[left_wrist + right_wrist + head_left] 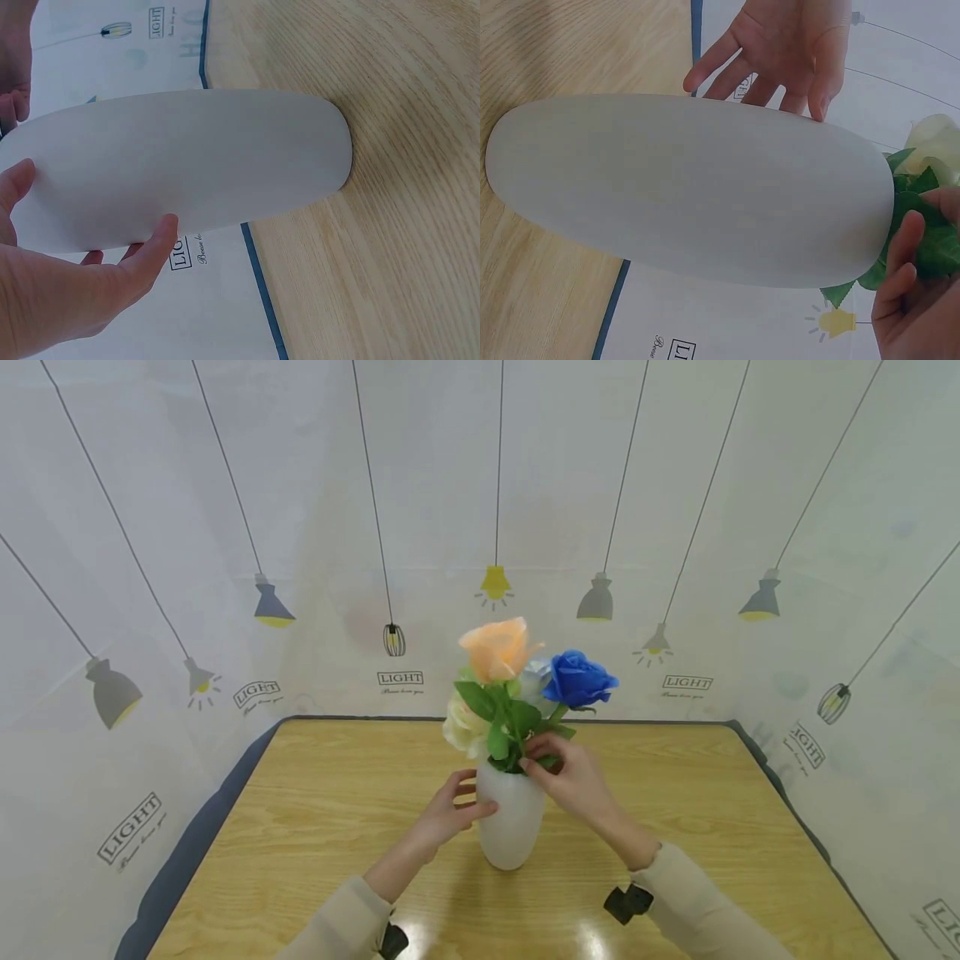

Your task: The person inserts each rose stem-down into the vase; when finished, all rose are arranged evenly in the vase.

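Observation:
A white vase stands upright on the table, with artificial flowers in its mouth. My left hand holds its upper left side, thumb on the front and fingers around the far side, as the left wrist view of the vase also shows. At the rim, my right hand pinches the green stem of a peach rose between thumb and fingers. In the right wrist view, green leaves partly cover these fingertips. A blue rose leans right; a cream flower hangs left.
A pale blue-white flower sits behind the peach rose, mostly hidden. The wooden table has a dark edge, and a white curtain printed with lamps surrounds it. Small black devices are on both wrists.

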### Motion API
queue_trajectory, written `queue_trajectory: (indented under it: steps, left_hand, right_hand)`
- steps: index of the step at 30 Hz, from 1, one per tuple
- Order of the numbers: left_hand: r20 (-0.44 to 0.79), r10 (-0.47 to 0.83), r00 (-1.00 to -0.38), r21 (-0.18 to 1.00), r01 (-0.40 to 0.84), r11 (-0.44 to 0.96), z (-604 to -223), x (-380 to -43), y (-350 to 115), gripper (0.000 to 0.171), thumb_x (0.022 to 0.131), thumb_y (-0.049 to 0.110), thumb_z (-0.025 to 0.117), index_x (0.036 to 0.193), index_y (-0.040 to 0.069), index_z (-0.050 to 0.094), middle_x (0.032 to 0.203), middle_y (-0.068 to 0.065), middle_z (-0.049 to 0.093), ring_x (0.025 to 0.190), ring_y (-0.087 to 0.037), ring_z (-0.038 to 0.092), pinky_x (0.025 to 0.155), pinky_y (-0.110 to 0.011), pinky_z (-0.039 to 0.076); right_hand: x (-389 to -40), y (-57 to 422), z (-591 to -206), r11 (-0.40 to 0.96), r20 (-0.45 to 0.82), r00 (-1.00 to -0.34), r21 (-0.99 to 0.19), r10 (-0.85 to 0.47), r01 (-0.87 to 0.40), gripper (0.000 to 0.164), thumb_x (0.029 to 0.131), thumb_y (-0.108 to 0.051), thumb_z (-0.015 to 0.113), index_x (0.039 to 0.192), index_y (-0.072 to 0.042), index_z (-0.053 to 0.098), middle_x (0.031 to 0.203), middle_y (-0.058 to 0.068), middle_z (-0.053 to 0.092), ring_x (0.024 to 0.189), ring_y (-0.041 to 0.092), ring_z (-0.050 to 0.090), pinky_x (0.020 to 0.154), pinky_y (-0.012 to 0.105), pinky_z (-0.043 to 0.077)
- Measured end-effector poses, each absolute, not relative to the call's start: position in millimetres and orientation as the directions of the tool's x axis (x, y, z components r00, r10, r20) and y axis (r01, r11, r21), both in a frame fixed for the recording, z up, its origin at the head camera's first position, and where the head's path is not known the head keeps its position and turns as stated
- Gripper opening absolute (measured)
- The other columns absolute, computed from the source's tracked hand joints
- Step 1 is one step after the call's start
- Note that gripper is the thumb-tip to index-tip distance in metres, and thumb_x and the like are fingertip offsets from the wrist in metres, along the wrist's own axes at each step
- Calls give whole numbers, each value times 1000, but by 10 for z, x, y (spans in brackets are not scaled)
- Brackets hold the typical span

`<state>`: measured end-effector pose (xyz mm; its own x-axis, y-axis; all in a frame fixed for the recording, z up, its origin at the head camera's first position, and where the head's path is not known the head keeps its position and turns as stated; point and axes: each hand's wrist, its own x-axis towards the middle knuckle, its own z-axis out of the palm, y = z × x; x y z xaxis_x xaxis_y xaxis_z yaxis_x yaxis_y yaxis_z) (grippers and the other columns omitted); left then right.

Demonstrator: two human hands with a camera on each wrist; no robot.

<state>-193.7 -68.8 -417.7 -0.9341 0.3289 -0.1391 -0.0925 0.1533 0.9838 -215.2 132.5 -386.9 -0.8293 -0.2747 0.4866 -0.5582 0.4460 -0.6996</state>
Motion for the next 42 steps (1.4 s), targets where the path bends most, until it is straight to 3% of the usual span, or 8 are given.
queue_trajectory:
  steps: [8,15,18,21,27,32,42]
  left_hand:
    - [-136,322,-937,985,-92,149,-4442,-2072,-694,74,80,34,65,135,5,26,130,-22,33,114,-40,38,84,-49,39]
    - [-108,307,-945,989,-72,126,-4460,-2085,-695,75,78,34,67,138,18,26,131,-19,33,111,-40,41,82,-50,39]
    - [-99,328,-939,994,-75,84,-4468,-2091,-703,73,80,30,66,139,22,24,134,-16,30,113,-41,39,83,-52,38]
    - [-89,349,-933,995,-70,67,-4470,-2095,-709,70,82,25,63,139,18,24,135,-16,28,114,-42,38,84,-53,36]
    - [-78,372,-925,995,-46,93,-4463,-2077,-716,62,85,24,60,137,10,30,130,-17,35,113,-40,40,84,-55,36]
    - [-67,364,-929,993,-27,113,-4476,-2072,-719,63,83,30,62,137,15,31,128,-14,38,111,-36,43,83,-52,38]
    - [-93,341,-936,991,-55,121,-4457,-2079,-703,69,82,31,63,138,14,26,128,-17,37,112,-37,42,84,-50,38]
  right_hand:
    - [-2110,1338,-3843,417,525,-808,-692,-268,-589,11,83,-13,62,92,-8,64,85,0,62,54,8,50,45,25,42]
    - [-1959,1181,-3474,319,732,-633,-554,-254,-769,10,77,4,65,86,0,65,75,3,56,51,11,43,44,24,37]
    - [-1986,1070,-3411,261,767,-552,-488,-329,-833,14,73,5,67,86,0,66,72,2,53,50,9,41,43,23,36]
    - [-2055,971,-3439,209,742,-503,-460,-443,-863,16,74,2,68,89,-2,67,74,2,51,51,5,37,44,21,34]
    - [-2114,818,-3470,223,667,-488,-446,-563,-867,16,77,-9,68,93,-6,68,73,-3,47,54,5,37,46,19,33]
    - [-2133,779,-3488,264,672,-496,-423,-550,-867,8,77,-10,68,85,-9,69,71,-6,46,52,4,37,46,18,31]
    - [-2166,807,-3538,304,736,-462,-351,-496,-886,5,76,-9,69,81,-9,67,70,-5,45,54,6,41,48,17,34]
